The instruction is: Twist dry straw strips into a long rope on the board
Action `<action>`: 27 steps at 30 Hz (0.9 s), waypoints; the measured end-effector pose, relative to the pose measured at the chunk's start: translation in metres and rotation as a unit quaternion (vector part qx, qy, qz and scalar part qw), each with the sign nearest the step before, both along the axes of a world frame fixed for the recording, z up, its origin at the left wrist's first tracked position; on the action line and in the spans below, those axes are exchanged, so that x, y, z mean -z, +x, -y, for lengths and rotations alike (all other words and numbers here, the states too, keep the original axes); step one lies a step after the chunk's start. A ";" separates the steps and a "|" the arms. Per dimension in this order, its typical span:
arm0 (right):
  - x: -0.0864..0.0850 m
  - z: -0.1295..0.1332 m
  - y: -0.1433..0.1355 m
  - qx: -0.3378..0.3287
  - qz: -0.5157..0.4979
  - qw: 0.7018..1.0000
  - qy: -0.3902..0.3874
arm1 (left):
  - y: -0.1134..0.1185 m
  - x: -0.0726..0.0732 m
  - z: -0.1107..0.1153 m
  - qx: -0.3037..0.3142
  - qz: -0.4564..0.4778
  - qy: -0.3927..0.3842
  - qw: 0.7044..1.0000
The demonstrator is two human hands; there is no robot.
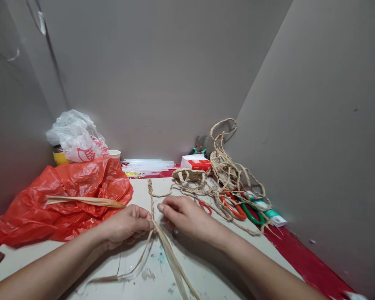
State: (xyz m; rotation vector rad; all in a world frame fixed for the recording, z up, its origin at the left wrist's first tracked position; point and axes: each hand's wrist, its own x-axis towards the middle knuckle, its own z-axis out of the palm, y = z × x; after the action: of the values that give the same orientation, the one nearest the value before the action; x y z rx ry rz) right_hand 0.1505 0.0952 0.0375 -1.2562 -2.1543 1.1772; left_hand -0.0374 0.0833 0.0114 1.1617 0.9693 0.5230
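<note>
Papery strands (174, 260) toward bench's (158, 283) near edge; my left hand (129, 225) pinches rough braid (151, 200); right hand (186, 218), can't tell; bag's (75, 129) red lettering (86, 154) unreadable.

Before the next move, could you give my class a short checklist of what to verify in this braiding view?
1. Left hand pinching the braid: ok.
2. Right hand touching the braid: not ok, a gap shows between them.
3. Loose strands separated below the pinch: ok, at least two groups diverge.
4. Spare strip visible: ok, lying over the red plastic bag.
5. Braided cord pile untangled: not ok, its loops overlap.
</note>
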 end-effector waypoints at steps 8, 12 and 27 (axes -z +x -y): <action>0.030 -0.009 -0.008 -0.069 -0.086 0.952 -0.284 | -0.001 -0.004 0.000 0.018 -0.056 0.039 0.998; 0.030 -0.015 -0.006 -0.068 -0.078 0.949 -0.299 | -0.002 -0.002 -0.001 0.036 -0.082 0.072 0.993; 0.032 0.002 -0.022 0.046 -0.128 0.954 -0.266 | 0.011 -0.026 0.030 0.051 -0.439 0.314 0.840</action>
State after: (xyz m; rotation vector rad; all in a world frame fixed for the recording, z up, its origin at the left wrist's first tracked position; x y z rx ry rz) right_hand 0.1289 0.0934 0.0050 -1.2967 -1.6258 1.8436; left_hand -0.0265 0.0535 0.0370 2.1358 1.5602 0.1901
